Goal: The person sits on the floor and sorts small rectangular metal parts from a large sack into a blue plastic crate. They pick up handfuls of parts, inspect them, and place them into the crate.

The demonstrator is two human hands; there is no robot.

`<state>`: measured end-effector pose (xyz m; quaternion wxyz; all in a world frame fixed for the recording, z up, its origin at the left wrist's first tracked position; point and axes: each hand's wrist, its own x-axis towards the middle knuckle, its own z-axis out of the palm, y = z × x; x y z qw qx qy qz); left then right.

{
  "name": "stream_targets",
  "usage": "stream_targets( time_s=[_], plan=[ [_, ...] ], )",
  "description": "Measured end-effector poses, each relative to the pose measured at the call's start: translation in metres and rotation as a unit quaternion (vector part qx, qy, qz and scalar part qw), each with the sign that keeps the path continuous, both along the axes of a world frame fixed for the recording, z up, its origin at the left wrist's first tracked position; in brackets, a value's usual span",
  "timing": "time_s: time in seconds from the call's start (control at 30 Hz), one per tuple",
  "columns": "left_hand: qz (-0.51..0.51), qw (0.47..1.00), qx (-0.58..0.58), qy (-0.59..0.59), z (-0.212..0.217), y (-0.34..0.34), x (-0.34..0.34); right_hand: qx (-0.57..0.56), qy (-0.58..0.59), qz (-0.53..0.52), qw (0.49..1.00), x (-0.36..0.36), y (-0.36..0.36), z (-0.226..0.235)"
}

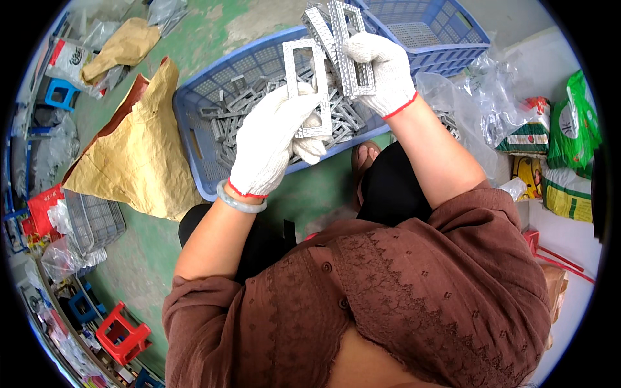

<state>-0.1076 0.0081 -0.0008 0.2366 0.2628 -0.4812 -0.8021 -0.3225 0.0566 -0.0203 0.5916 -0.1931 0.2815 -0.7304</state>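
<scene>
My left hand (264, 143), in a white knitted glove with a red cuff, is closed round a flat rectangular silver metal frame (290, 72), which stands up from the fingers. Higher and to the right, my right hand (387, 68), gloved the same way, grips silver metal frames (343, 57); at least two are bunched together and spread at the top. Both hands are over a blue plastic crate (226, 61) holding many loose metal frames (233, 113). The gloves and held frames cover part of that pile.
A second blue crate (446, 55) adjoins the first at the upper right. An open brown paper sack (139, 165) stands left of the crate. A red stool (123, 333) sits at lower left, a grey crate (97, 220) above it. Clear plastic bags (482, 97) and packed sacks (576, 123) lie right.
</scene>
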Motion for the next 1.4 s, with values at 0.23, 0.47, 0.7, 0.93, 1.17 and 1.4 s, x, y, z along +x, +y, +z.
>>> stream_targets(
  time_s=[0.23, 0.47, 0.7, 0.93, 1.17, 1.4],
  plan=[
    [-0.027, 0.999, 0.016, -0.026, 0.001, 0.003, -0.001, -0.105, -0.038, 0.052, 0.992, -0.008, 0.006, 0.003],
    [-0.052, 0.994, 0.089, -0.020, -0.026, -0.002, -0.004, -0.104, -0.061, -0.053, 0.991, -0.012, -0.005, 0.005],
    [-0.235, 0.965, 0.113, -0.039, -0.092, -0.030, -0.089, -0.082, -0.117, -0.150, 0.978, -0.002, 0.020, 0.046],
    [-0.425, 0.844, 0.275, -0.176, -0.072, 0.037, -0.257, -0.146, -0.088, -0.196, 0.966, -0.004, 0.035, 0.062],
    [-0.407, 0.874, 0.242, -0.105, -0.086, 0.115, -0.290, -0.145, -0.154, -0.210, 0.955, -0.033, 0.056, 0.072],
    [-0.286, 0.946, 0.129, -0.086, -0.121, 0.000, -0.194, -0.184, -0.235, -0.079, 0.951, -0.036, 0.049, 0.062]
  ],
)
